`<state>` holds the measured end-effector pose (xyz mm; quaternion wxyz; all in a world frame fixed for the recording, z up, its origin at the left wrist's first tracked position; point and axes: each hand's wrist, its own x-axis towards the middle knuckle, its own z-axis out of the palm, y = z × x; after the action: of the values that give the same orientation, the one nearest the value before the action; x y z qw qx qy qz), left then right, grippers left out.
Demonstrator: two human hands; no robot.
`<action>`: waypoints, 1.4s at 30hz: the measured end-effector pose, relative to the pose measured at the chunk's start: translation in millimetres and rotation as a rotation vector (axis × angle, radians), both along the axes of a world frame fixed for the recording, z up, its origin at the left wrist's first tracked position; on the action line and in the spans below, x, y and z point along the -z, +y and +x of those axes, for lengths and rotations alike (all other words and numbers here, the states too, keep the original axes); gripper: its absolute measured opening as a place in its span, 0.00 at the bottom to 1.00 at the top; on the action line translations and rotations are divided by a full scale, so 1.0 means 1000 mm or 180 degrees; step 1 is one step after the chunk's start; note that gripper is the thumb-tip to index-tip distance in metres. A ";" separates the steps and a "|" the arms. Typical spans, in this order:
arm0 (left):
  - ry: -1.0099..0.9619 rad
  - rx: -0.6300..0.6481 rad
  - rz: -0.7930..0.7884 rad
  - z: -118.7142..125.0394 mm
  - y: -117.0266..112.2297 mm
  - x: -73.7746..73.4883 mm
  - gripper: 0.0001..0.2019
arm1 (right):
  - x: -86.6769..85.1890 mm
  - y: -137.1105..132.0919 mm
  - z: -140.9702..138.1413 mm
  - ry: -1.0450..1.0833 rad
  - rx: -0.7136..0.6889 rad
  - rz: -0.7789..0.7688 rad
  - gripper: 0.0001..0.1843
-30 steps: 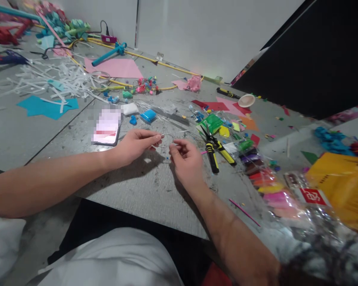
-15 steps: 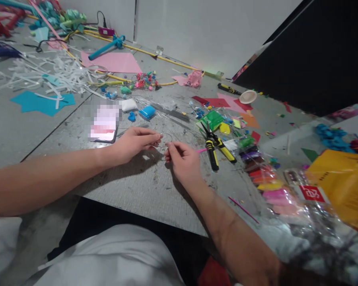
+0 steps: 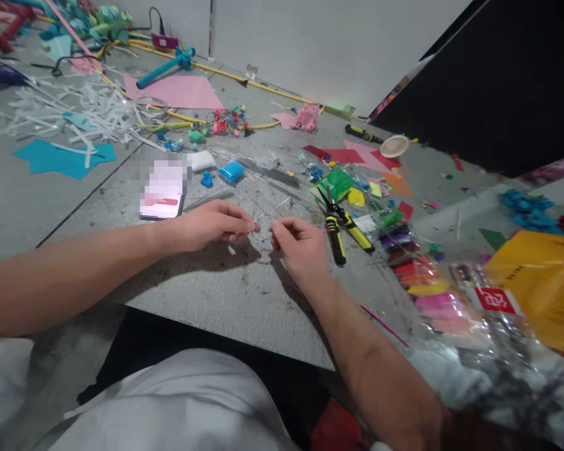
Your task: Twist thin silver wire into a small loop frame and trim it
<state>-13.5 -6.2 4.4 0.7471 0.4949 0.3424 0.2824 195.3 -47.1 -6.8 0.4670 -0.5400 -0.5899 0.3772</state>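
Between my two hands is a thin silvery wire ring [image 3: 265, 217], held a little above the grey table [image 3: 207, 282]. My left hand [image 3: 220, 224] pinches its left side between thumb and fingers. On the opposite side, my right hand [image 3: 299, 243] has thumb and forefinger closed on the wire. Black-and-yellow pliers [image 3: 341, 228] lie with jaws apart just right of my right hand. Beyond my left hand rests a phone [image 3: 162, 188] with a lit, partly blurred screen. A blue clay packet [image 3: 232, 171] and a small blue clay piece [image 3: 207, 180] sit behind the hands.
White paper strips [image 3: 98, 113] and a pink sheet [image 3: 178, 92] cover the back left. Packets of coloured clay [image 3: 432, 294] and a yellow bag [image 3: 540, 282] crowd the right. A thin magenta stick [image 3: 385, 326] lies near the front edge. A white wall [image 3: 329, 56] stands behind.
My hands have moved slightly apart, the right one shifting right. More of the wire ring now shows between them. The view has tilted a little.
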 end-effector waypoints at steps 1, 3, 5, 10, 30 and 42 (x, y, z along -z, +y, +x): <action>0.0026 0.0067 0.0023 0.000 0.000 0.000 0.11 | -0.001 0.000 0.001 -0.0001 -0.0033 -0.0010 0.14; 0.0054 0.0144 0.0100 -0.001 0.001 0.001 0.11 | -0.001 0.000 0.002 0.0006 -0.0108 -0.0020 0.13; 0.0067 0.0212 0.0220 -0.002 0.002 0.002 0.10 | -0.001 0.001 0.002 0.0023 -0.0165 -0.0013 0.13; 0.0101 0.0345 0.0565 -0.003 0.003 0.007 0.11 | -0.001 0.004 0.004 0.0093 -0.0248 0.0011 0.13; 0.0647 0.0131 0.1417 -0.002 0.003 0.010 0.13 | 0.002 0.006 0.005 0.0413 -0.0250 -0.0114 0.12; 0.0689 0.0026 0.1346 -0.002 0.001 0.009 0.15 | -0.002 0.006 0.006 0.0210 -0.0250 -0.0272 0.15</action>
<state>-15.2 -5.1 -4.5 0.5868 0.6691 0.3518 0.2900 201.3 -41.0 -5.2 0.4476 -0.5231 -0.5783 0.4377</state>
